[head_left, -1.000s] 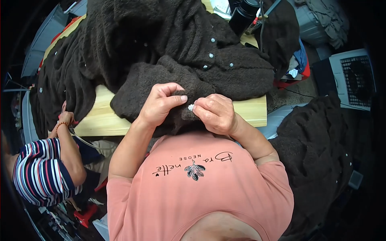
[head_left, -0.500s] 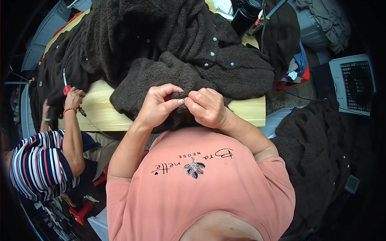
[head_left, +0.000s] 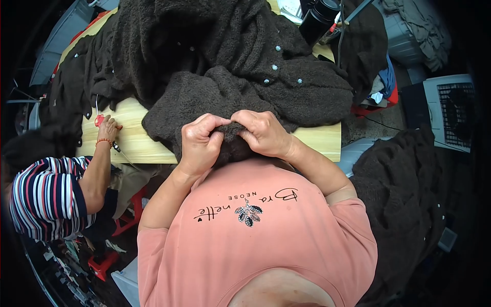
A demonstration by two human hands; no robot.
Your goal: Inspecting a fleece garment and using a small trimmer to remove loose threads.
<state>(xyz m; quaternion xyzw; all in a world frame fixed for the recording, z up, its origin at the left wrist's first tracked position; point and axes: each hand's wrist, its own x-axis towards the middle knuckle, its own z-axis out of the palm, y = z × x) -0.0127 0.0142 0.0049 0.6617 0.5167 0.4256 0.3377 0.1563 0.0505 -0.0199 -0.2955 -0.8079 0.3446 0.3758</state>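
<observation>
A dark brown fuzzy knit garment point(head_left: 197, 94) is bunched in front of me, partly over the table's near edge. My left hand point(head_left: 200, 143) is closed on its edge, thumb and fingers pinching the fabric. Close beside it, my right hand point(head_left: 263, 133) grips the same edge, fingers curled over the knit. The fingertips of both hands almost meet, and a short fold of fabric stands between them. Several sparkly pale buttons point(head_left: 274, 67) dot the dark knit beyond my right hand.
A pale wooden table point(head_left: 317, 139) carries the heaped garments. At left, a co-worker's hand point(head_left: 108, 128) rests by a red-handled tool point(head_left: 98, 120) with a thin rod. A black bottle point(head_left: 320, 20) stands at the back right. More dark knitwear point(head_left: 394, 184) hangs at my right.
My hands have changed their pinch on the garment edge; the right has turned and sits over the fold. At left, the co-worker's hand and red-handled tool moved right and nearer, onto the bare wood.
</observation>
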